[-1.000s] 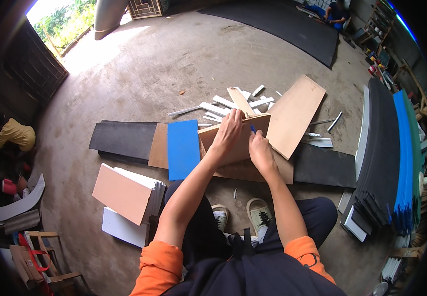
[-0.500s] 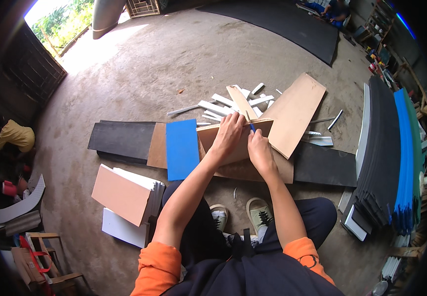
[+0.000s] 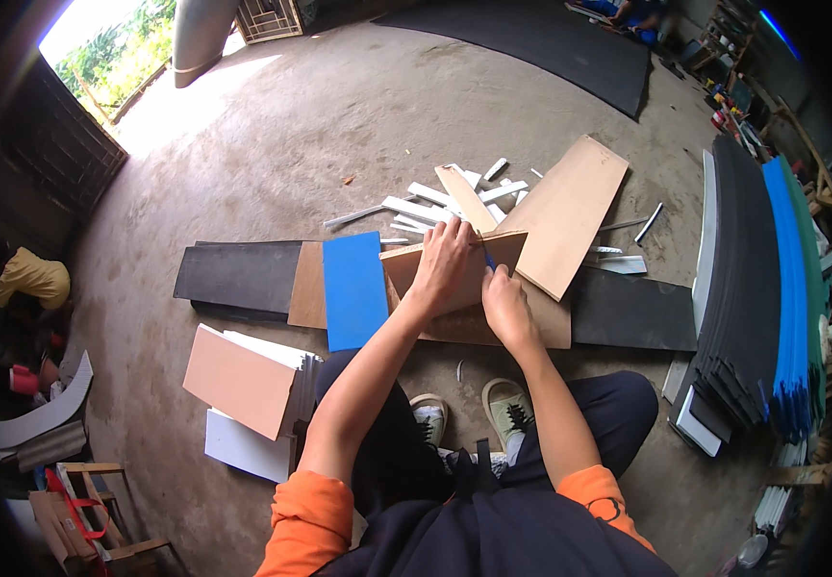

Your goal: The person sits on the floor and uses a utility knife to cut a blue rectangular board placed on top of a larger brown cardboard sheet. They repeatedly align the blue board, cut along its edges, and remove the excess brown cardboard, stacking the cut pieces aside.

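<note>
My left hand grips the upper edge of a tan-faced sheet, its fingers over the far side. The sheet leans up, with a pale layer along its top edge. My right hand is closed around a blue-handled knife. The thin blade reaches up to the sheet's top edge, just right of my left fingers. Under the sheet lies a brown board. To the left, a blue sheet lies across black sheets.
White offcut strips and a long tan sheet lie beyond my hands. Left of my leg sits a stack topped by a tan sheet. Black sheets and blue sheets stand at right. A person in yellow crouches far left.
My right hand and the knife have moved slightly toward me along the sheet's edge. My left hand keeps its grip. The whole view has shifted a little.
</note>
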The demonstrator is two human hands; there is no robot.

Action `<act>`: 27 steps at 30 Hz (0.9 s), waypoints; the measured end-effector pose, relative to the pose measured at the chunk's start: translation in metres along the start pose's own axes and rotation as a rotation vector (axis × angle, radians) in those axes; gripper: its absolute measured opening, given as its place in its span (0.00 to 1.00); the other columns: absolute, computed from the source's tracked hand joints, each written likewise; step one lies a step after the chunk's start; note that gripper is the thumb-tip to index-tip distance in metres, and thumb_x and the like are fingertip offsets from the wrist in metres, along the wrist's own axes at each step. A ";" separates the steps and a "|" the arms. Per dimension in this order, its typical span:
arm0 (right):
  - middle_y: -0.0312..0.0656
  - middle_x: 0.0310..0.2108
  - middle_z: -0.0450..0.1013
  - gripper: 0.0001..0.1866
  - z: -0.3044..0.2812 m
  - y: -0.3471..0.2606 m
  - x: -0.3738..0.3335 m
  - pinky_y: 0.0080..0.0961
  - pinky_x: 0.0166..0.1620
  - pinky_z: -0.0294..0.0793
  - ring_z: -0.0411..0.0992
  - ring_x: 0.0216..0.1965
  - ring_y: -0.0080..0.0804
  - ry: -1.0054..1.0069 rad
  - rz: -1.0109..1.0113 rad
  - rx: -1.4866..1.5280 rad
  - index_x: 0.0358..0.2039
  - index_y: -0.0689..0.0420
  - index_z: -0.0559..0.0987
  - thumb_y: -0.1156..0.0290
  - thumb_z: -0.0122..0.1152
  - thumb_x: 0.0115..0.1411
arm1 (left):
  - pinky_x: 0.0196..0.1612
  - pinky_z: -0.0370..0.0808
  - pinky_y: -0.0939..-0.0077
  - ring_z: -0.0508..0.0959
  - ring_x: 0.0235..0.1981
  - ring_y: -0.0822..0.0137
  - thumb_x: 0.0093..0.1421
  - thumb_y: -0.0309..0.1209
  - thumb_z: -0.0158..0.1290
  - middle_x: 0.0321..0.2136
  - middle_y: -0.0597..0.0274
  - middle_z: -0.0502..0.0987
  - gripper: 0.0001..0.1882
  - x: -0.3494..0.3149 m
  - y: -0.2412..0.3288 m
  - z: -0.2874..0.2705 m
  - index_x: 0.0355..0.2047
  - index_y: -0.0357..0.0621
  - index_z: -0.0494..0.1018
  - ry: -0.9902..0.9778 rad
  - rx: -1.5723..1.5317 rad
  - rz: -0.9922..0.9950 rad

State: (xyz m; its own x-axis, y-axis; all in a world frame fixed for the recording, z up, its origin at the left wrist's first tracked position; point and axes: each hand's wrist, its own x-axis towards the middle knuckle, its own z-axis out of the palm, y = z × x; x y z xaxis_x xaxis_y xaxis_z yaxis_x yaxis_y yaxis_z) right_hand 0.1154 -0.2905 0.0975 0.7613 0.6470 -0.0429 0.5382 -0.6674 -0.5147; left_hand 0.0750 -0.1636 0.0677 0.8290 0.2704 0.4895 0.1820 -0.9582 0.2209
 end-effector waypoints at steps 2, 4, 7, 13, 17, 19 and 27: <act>0.64 0.25 0.70 0.16 0.000 -0.001 -0.005 0.44 0.33 0.73 0.71 0.31 0.58 -0.021 0.026 -0.005 0.31 0.67 0.65 0.64 0.37 0.62 | 0.41 0.63 0.65 0.67 0.38 0.57 0.50 0.27 0.47 0.34 0.54 0.66 0.11 -0.002 -0.003 -0.002 0.35 0.38 0.65 -0.019 -0.016 0.031; 0.64 0.27 0.70 0.17 0.001 -0.002 -0.001 0.44 0.35 0.72 0.71 0.33 0.58 -0.030 0.049 0.014 0.32 0.68 0.66 0.64 0.37 0.62 | 0.42 0.63 0.65 0.67 0.38 0.56 0.49 0.29 0.48 0.34 0.52 0.66 0.13 -0.002 -0.001 -0.003 0.35 0.38 0.65 -0.047 -0.012 0.084; 0.65 0.29 0.70 0.15 0.001 0.000 0.006 0.44 0.38 0.72 0.71 0.35 0.58 -0.054 0.076 0.016 0.34 0.69 0.66 0.67 0.37 0.61 | 0.42 0.64 0.64 0.67 0.38 0.55 0.48 0.31 0.50 0.33 0.51 0.66 0.15 -0.001 0.009 -0.011 0.35 0.37 0.65 -0.072 -0.023 0.099; 0.65 0.29 0.70 0.17 0.013 0.014 0.015 0.46 0.41 0.69 0.70 0.37 0.59 -0.066 0.050 -0.009 0.35 0.69 0.67 0.65 0.39 0.60 | 0.37 0.68 0.68 0.72 0.35 0.57 0.47 0.33 0.53 0.32 0.56 0.71 0.14 0.007 0.008 -0.025 0.34 0.42 0.69 0.058 -0.273 -0.078; 0.64 0.27 0.70 0.17 0.009 0.016 0.013 0.47 0.39 0.68 0.70 0.34 0.58 -0.064 0.009 -0.071 0.33 0.68 0.68 0.63 0.42 0.59 | 0.37 0.69 0.68 0.75 0.33 0.61 0.47 0.35 0.54 0.30 0.63 0.74 0.09 0.010 0.011 -0.026 0.29 0.47 0.74 0.058 -0.327 -0.115; 0.62 0.28 0.71 0.13 -0.002 0.003 0.011 0.45 0.39 0.70 0.72 0.34 0.56 -0.067 -0.033 -0.128 0.33 0.68 0.68 0.70 0.41 0.56 | 0.36 0.70 0.68 0.75 0.32 0.61 0.47 0.35 0.55 0.28 0.62 0.75 0.09 0.008 0.004 -0.013 0.28 0.47 0.74 0.066 -0.286 -0.142; 0.60 0.31 0.72 0.12 -0.004 -0.002 0.022 0.44 0.41 0.70 0.72 0.37 0.54 -0.073 -0.003 -0.233 0.36 0.66 0.68 0.73 0.41 0.55 | 0.30 0.72 0.64 0.76 0.28 0.56 0.49 0.35 0.52 0.27 0.59 0.74 0.09 0.016 0.015 -0.023 0.28 0.44 0.73 -0.005 -0.338 -0.205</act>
State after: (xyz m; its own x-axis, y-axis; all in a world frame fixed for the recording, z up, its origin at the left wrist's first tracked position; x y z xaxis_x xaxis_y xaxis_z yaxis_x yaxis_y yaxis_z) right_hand 0.1327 -0.2762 0.1013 0.7359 0.6684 -0.1078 0.6156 -0.7269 -0.3043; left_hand 0.0788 -0.1714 0.0979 0.7961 0.4515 0.4029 0.1601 -0.7993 0.5792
